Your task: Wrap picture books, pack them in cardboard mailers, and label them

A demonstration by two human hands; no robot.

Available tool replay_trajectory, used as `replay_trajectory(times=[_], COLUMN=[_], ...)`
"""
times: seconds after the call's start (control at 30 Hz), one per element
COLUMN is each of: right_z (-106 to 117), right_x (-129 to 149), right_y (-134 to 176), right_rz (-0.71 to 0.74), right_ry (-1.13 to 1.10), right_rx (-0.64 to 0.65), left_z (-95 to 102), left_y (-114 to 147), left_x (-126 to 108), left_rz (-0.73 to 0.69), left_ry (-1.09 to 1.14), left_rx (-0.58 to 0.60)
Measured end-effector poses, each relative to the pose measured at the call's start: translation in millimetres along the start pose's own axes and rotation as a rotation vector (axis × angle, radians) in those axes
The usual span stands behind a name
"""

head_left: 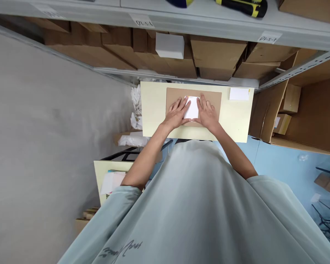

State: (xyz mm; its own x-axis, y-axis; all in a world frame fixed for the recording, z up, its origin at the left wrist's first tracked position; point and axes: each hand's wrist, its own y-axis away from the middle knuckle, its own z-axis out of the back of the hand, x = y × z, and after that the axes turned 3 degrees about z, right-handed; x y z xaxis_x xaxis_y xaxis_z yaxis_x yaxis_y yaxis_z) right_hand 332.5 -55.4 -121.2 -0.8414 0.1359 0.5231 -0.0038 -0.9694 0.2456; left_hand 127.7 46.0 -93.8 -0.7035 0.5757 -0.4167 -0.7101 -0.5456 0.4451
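A flat brown cardboard piece (pixel 216 99) lies on the pale yellow tabletop (pixel 154 110). On its middle is a small white sheet (pixel 192 107), which could be a label or paper. My left hand (pixel 176 113) lies flat with fingers spread, its fingertips and thumb at the sheet's left edge. Across from it, my right hand (pixel 208 112) rests with fingers stretched out along the sheet's right side. The two thumbs nearly meet at the sheet's lower edge. Both palms partly cover the cardboard.
A white pad or card (pixel 239 94) lies at the tabletop's right. Behind stands a metal shelf (pixel 170 20) with brown boxes and a white box (pixel 169 46). An open carton (pixel 313 113) stands right; crumpled white paper (pixel 136 104) is left.
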Motion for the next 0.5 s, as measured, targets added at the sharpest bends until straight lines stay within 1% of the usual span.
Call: replay_trajectory(times=[0.07,0.13,0.2,0.27,0.3,0.33,0.37,0.4,0.43,0.47,0.5], right_z=[3,9,15,18,17,14,9,3,-4,-12,-20], right_x=[7,13,14,7,2,-5,-11,-17,-21,-23,-22], right_y=[-1,5,23,51,67,84,99,113,124,131,136], right_rz=[0.004,0.026,0.043,-0.003,-0.068,-0.171,-0.292,-0.404,-0.491,-0.551,-0.569], right_ry=[0.036,0.066,0.076,0.043,0.000,-0.059,-0.142,-0.249,-0.366,-0.488,-0.608], right_rx=[0.020,0.028,0.010,-0.065,-0.135,-0.221,-0.305,-0.358,-0.379,-0.386,-0.379], left_z=[4.5,9.0,11.1,8.0,3.6,-2.7,-10.7,-19.9,-29.8,-39.5,-48.4], left_y=[-2,0,10,27,37,48,58,67,75,82,87], left_x=[-6,-12,-15,-11,-6,0,7,14,20,25,28], left_rz=[0.012,0.011,0.022,0.076,0.129,0.210,0.311,0.415,0.490,0.521,0.517], left_ry=[-0.045,-0.077,-0.086,-0.062,-0.031,0.019,0.096,0.196,0.291,0.358,0.403], left_rx=[0.024,0.017,-0.035,-0.123,-0.170,-0.228,-0.262,-0.279,-0.266,-0.235,-0.204])
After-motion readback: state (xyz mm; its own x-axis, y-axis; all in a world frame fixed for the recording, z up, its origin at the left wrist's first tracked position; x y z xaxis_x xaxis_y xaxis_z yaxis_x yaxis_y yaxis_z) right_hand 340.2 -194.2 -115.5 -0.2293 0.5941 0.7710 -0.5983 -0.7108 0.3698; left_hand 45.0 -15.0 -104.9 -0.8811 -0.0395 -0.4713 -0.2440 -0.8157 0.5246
